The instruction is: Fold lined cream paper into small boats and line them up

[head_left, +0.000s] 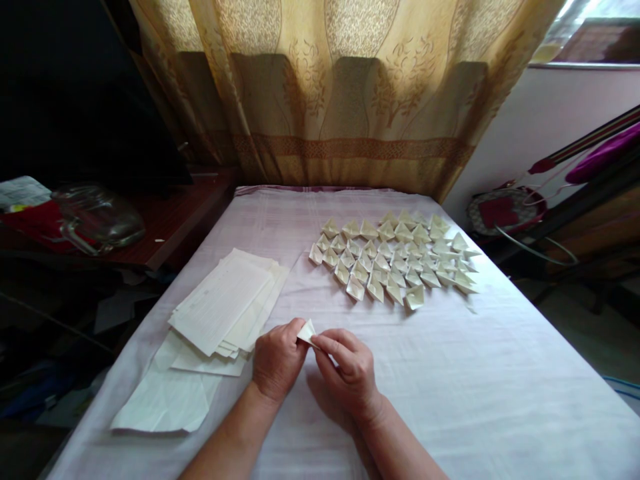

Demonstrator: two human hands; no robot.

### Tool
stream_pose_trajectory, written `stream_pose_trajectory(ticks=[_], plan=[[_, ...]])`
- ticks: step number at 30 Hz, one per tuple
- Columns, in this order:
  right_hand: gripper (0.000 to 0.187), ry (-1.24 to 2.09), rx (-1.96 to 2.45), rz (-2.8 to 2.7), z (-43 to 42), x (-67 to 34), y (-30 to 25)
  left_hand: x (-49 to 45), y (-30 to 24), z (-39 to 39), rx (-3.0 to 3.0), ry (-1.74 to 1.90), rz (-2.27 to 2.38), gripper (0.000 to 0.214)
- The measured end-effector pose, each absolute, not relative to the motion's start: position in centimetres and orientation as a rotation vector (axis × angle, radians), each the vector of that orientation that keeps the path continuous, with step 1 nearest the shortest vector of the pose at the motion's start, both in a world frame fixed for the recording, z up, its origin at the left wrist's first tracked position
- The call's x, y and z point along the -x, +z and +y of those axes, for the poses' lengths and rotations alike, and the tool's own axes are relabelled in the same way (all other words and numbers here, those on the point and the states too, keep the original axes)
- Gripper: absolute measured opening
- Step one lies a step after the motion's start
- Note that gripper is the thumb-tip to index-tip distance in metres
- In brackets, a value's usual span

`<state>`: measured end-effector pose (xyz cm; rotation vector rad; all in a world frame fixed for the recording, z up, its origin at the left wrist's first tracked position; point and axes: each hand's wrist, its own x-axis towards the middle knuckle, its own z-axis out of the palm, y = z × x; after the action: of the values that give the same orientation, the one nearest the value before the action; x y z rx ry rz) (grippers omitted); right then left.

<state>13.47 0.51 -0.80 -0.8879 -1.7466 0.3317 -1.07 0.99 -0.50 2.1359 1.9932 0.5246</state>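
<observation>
Between my two hands, just above the cloth-covered table [440, 373], is a small folded paper [307, 331] with a pointed top. My left hand [279, 357] grips its left side with curled fingers. On the other side, my right hand [349, 368] pinches its lower right edge between thumb and fingers. Beyond my hands, several folded paper boats [360, 271] stand in close rows at the right. To the left of my left hand lies a pile of paper sheets [223, 303], with a creased sheet [160, 393] sticking out at the near end.
A patterned curtain [350, 100] hangs behind the table. At the left, a glass jug [103, 217] lies on a reddish-brown cabinet [175, 227], below a dark screen [85, 93]. A patterned bag [505, 210] is off the table's right side.
</observation>
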Motion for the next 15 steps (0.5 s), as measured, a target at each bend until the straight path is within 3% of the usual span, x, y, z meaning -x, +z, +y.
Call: stream_pose_trajectory(ticks=[6,15], plan=[[0.028,0.307,0.839,-1.785,0.6,-13.7,-1.1,1.2,-0.7,0.9,-2.045,0.569,1.976,0.014],[0.031,0.247,0.961,-1.711,1.4,-14.4,-1.9,1.3,-1.0,0.9,-1.475,0.900,1.496,0.037]])
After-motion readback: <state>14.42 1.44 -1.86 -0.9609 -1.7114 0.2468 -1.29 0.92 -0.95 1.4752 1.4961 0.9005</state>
